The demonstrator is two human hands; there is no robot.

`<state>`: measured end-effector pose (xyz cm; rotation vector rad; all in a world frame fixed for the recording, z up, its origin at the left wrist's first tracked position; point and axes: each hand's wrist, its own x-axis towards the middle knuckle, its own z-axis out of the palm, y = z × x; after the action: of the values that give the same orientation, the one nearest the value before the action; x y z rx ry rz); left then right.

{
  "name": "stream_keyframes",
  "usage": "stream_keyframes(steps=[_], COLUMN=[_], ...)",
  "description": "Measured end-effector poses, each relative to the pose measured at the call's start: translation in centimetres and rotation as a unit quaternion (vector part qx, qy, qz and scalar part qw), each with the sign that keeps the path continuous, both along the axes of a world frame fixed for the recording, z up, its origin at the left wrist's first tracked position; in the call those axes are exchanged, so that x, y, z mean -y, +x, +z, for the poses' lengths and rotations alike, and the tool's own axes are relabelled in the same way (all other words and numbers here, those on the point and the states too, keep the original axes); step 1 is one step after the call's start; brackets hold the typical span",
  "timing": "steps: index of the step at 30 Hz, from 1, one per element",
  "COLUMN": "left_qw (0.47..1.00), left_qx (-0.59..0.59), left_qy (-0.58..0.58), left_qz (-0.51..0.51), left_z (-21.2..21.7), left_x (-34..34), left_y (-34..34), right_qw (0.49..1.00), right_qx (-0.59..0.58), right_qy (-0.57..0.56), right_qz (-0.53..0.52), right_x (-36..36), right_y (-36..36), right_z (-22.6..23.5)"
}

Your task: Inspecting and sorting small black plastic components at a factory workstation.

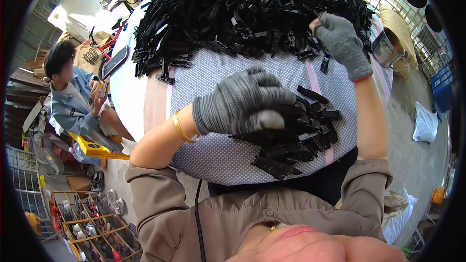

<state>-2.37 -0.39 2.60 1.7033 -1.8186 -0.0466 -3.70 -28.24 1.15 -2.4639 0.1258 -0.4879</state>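
Observation:
A large heap of small black plastic pieces (252, 7) covers the far part of the table. Closer to me, a smaller pile of the same black pieces (301, 136) lies near the front edge. My left hand (242, 99), in a grey knit glove, bends over the left side of this pile, with thumb and fingers closed around black plastic pieces. At the right edge of the big heap is my right hand (340, 41), in a grey glove with bare fingertips. Its fingers are curled together; whatever they hold is hidden. A few loose pieces (324, 63) lie below it.
A dotted cloth (204, 75) covers the rounded table. On its left side lies a phone (115, 62); beyond sits another person (73, 92). A metal bucket (387, 48) stands at the right, with a white sack (425, 122) on the floor. A shoe rack (73, 221) is lower left.

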Motion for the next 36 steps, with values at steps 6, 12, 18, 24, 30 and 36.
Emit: stream_keyframes(steps=[6,12,18,24,30,36], left_qw=[0.947,0.856,0.841,0.834,0.860,0.901], left_qx=[-0.080,0.203,0.196,0.226,0.136,-0.063], left_qy=[0.006,0.188,0.297,0.323,0.248,0.075], left_qz=[0.312,0.436,0.408,0.386,0.425,0.423], left_z=[-1.4,-3.2,-0.9,-1.5,-0.3,-0.6], left_x=[-2.3,-3.0,-1.3,-1.5,-1.6,-2.0], left_y=[7.5,9.6,7.0,6.8,6.2,5.8], right_qw=[0.973,0.962,0.956,0.953,0.957,0.927], right_qx=[-0.021,0.019,0.039,0.025,0.095,0.048], right_qy=[-0.224,-0.269,-0.288,-0.297,-0.270,-0.303], right_qz=[-0.047,-0.029,-0.039,-0.052,0.052,0.216], right_x=[-1.0,-1.3,-0.9,-2.3,-3.2,-7.0], right_y=[0.6,0.6,0.2,0.7,-0.7,-2.5], right_z=[-1.0,-2.1,-2.3,-2.0,0.2,-0.7])
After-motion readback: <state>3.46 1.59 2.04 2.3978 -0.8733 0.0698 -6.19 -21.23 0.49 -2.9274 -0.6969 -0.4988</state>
